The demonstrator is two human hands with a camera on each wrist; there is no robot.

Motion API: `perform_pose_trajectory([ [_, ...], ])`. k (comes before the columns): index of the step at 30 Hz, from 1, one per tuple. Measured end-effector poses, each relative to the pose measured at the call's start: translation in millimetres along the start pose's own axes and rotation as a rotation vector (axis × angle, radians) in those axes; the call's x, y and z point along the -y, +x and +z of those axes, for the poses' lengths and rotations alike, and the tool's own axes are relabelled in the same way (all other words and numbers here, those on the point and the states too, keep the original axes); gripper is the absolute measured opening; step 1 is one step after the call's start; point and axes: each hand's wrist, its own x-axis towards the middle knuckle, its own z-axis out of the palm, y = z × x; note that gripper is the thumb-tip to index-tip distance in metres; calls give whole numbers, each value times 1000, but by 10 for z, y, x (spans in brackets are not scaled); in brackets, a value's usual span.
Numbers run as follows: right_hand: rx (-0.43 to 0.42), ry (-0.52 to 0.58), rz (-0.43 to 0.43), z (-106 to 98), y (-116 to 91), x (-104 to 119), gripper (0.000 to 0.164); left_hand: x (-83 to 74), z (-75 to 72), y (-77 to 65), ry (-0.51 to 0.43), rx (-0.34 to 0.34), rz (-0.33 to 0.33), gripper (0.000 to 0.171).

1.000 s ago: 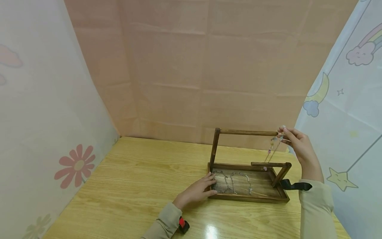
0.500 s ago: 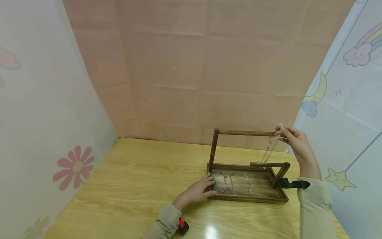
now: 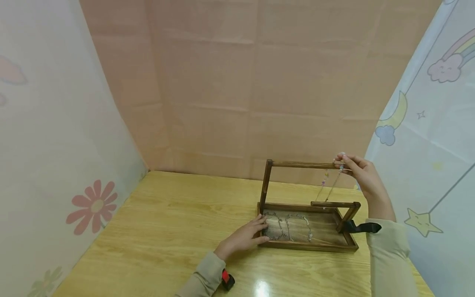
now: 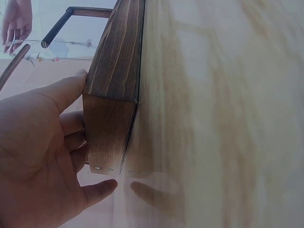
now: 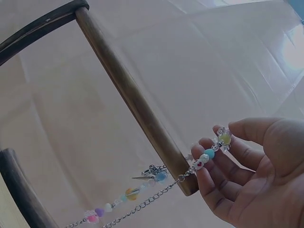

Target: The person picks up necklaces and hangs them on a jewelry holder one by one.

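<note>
My right hand (image 3: 365,177) pinches a silver chain with pastel beads (image 5: 132,194) between thumb and fingers at the free end of the stand's upper bar (image 3: 302,164). In the right wrist view one strand crosses in front of the bar tip and another passes behind it. The rest of the chain dangles towards the lower bar (image 3: 334,204). My left hand (image 3: 243,237) rests on the left end of the dark wooden tray (image 3: 308,246) under the stand, fingers against its end wall. Inside the tray lie a dark chain (image 3: 280,226) and a silver chain (image 3: 309,227).
The tray stands on a wood-grain table (image 3: 178,222). An upright post (image 3: 265,187) carries the upper bar at the left, and a shorter post (image 3: 349,218) the lower bar at the right. An orange-brown sheet (image 3: 208,90) hangs behind, with patterned cloths at both sides.
My right hand has moved left along the upper bar's end, bringing the beaded chain with it over the bar tip. The left hand has stayed on the tray.
</note>
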Motion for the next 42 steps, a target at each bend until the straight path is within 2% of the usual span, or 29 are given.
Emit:
perform_pose_trajectory([
  [7,-22,-63,13,123,45,22,40,1,-5,-14,13,-14,9,61],
  [12,-14,-75,-1,217,71,55,41,7,-14,-9,13,-13,11,61],
  [18,15,-7,-40,285,79,65,35,0,-14,-20,18,-13,16,61],
  [24,13,-31,-21,359,90,54,40,-1,-4,-27,16,-13,10,60],
  [31,69,63,-50,420,106,43,31,-4,-15,-31,-1,-6,3,60],
  [42,76,70,-58,549,138,29,32,6,-35,-51,-8,-5,-10,60],
])
